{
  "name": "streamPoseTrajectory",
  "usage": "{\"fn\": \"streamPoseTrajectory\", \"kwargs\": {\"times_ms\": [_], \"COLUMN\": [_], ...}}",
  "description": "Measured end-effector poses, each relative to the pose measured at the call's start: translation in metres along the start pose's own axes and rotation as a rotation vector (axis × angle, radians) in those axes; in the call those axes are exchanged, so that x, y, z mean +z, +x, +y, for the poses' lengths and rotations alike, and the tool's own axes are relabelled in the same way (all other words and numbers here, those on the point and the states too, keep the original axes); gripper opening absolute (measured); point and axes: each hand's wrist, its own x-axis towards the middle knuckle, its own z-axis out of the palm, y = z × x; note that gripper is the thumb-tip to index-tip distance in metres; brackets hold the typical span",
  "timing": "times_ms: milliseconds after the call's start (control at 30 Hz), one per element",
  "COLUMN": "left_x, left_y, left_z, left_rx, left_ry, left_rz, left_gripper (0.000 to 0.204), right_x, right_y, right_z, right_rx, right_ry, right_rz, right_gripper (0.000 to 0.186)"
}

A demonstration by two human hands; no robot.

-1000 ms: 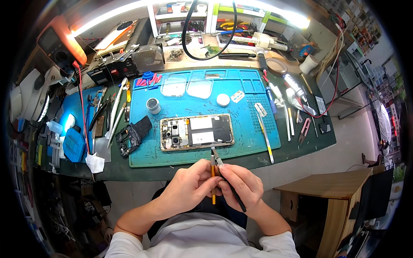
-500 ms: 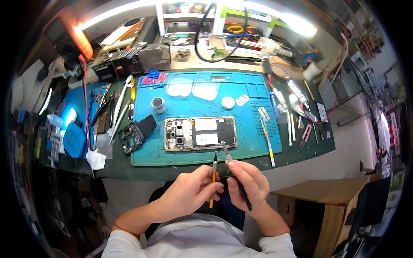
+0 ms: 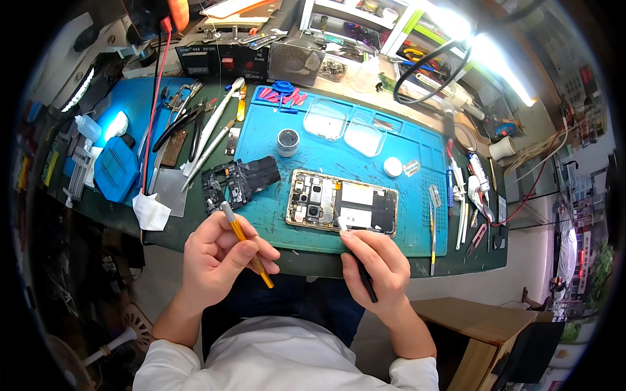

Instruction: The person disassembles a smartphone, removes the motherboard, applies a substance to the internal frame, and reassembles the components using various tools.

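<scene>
My left hand [image 3: 212, 260] is closed around a slim orange-handled, pen-shaped tool [image 3: 237, 228] with a silver collar, tilted up and leftward over the bench's front edge. In my right hand [image 3: 381, 267] is a black-handled, pen-shaped tool [image 3: 366, 281] with a light metal front end. Its front end is at the near edge of an opened smartphone [image 3: 381, 212]; whether it touches cannot be made out. The phone lies on a blue work mat [image 3: 313, 240] with its cameras, boards and battery area exposed. Left of it rests a black piece of phone housing [image 3: 229, 184].
Behind the phone are a small grey jar [image 3: 287, 142], clear trays [image 3: 326, 120] and a round white tub [image 3: 392, 167]. White-handled tools [image 3: 212, 127] lie at left. A yellow-and-white stick tool [image 3: 433, 241] and pink snips [image 3: 476, 238] lie at right. A cable loop [image 3: 401, 88] hangs above.
My left hand has moved left, away from the right, and its orange tool now leans left. My right hand stays near the phone. The whole view has turned and shifted.
</scene>
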Motion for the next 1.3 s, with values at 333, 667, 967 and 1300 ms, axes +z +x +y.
{"fn": "streamPoseTrajectory", "kwargs": {"times_ms": [333, 667, 967, 1300], "left_x": [-0.0026, -0.0017, -0.0006, 0.0003], "left_y": [0.0031, 0.0037, 0.0049, 0.0048], "left_z": [0.0049, 0.0036, 0.0041, 0.0053], "left_rx": [-0.081, -0.084, -0.091, -0.100], "left_ry": [-0.079, -0.065, -0.035, -0.009], "left_rz": [-0.013, -0.011, -0.008, -0.007], "left_gripper": [0.018, 0.017, 0.014, 0.013], "right_x": [0.0037, 0.0048, 0.0060, 0.0054], "right_y": [0.0003, 0.0007, -0.0016, -0.0027], "right_z": [-0.0014, -0.0018, -0.0011, -0.0018], "right_rx": [0.002, -0.022, -0.050, -0.060], "right_ry": [-0.107, -0.159, -0.218, -0.210], "right_rz": [-0.042, -0.073, -0.080, -0.058], "right_gripper": [0.038, 0.040, 0.039, 0.039]}}
